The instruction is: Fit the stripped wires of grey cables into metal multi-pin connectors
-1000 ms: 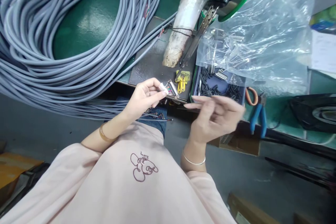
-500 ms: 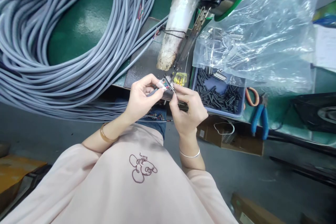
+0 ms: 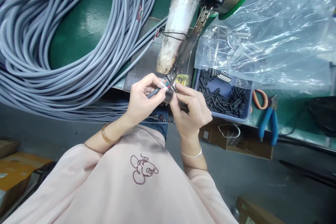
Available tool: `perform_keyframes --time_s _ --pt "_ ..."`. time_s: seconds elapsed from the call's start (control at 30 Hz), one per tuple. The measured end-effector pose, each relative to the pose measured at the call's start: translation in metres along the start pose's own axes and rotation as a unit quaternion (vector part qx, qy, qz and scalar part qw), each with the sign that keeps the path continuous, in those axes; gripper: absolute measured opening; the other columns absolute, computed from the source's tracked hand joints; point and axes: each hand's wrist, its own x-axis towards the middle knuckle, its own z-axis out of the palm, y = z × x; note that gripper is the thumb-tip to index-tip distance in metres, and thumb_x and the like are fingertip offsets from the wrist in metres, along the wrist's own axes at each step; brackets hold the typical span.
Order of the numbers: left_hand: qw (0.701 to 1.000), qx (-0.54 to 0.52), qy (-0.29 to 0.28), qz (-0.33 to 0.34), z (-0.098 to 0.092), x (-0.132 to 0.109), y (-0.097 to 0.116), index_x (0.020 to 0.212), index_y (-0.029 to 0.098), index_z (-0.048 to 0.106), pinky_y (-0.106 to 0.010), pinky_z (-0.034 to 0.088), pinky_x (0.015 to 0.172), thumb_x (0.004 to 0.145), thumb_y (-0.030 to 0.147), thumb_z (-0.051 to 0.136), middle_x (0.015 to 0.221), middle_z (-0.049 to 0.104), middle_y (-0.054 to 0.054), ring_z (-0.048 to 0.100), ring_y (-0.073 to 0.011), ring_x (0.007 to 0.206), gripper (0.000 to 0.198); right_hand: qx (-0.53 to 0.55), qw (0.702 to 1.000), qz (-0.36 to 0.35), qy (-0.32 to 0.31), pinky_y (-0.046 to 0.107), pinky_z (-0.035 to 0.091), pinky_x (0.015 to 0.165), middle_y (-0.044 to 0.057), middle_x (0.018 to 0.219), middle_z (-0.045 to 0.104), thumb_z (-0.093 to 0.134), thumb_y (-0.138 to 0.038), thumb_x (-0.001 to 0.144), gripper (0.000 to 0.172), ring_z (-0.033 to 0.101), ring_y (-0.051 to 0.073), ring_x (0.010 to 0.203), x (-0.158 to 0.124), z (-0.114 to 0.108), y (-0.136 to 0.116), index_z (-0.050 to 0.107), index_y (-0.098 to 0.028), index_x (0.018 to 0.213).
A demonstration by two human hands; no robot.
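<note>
My left hand is closed in a pinch around a grey cable, whose bared coloured wires lie against a small metal multi-pin connector. My right hand pinches the connector's near right end between thumb and fingertips. A thin, bright sliver shows at those fingertips; I cannot make out what it is. Over the connector hangs the dark lower end of a soldering iron, overlapping it in this view. A fine wire runs down beside the iron.
Bundled grey cables fill the left. A wrapped white tube leans over the dark plate. Rightward are a blue bin of black sleeves, a plastic bag with connectors, blue-handled pliers and an open carton.
The connector has turned slightly and sits a little further under the iron's end. Both hands keep their pinch. The view has shifted slightly, moving the bin and pliers rightward in it.
</note>
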Motion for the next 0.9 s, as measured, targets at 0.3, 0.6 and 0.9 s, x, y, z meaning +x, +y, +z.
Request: perform_keyframes --time_s 0.3,0.6,0.9 --pt "0.998 -0.024 -0.024 -0.045 -0.0035 -0.0024 -0.0026 0.069 0.018 0.058 -0.016 0.043 0.052 0.073 0.019 0.074 0.068 0.061 0.002 0.053 -0.0058 0.057 0.017 -0.01 1.0 -0.023 -0.015 0.022 0.061 0.068 0.003 0.097 0.082 0.067 -0.012 0.089 0.018 0.078 0.013 0.081 -0.0056 -0.0017 0.0003 0.055 -0.025 0.084" --pt "0.997 0.053 -0.028 0.056 -0.0063 -0.0022 -0.0051 0.071 0.015 0.064 -0.016 0.037 0.048 0.078 0.016 0.067 0.068 0.063 0.002 0.046 -0.0035 0.051 0.008 0.03 0.998 0.044 -0.027 0.025 0.063 0.077 0.003 0.097 0.081 0.069 -0.007 0.088 0.018 0.079 0.015 0.087 -0.0021 -0.0029 -0.0035 0.061 -0.023 0.087" --pt "0.982 0.128 -0.027 0.134 -0.0076 0.0001 -0.0033 0.077 0.016 0.065 -0.018 0.047 0.06 0.083 0.012 0.065 0.078 0.07 0.0 0.059 -0.007 0.063 0.007 0.018 0.999 0.039 -0.016 0.026 0.063 0.077 0.002 0.099 0.081 0.072 -0.009 0.087 0.017 0.078 0.015 0.087 0.0027 0.0002 -0.0034 0.065 -0.024 0.09"
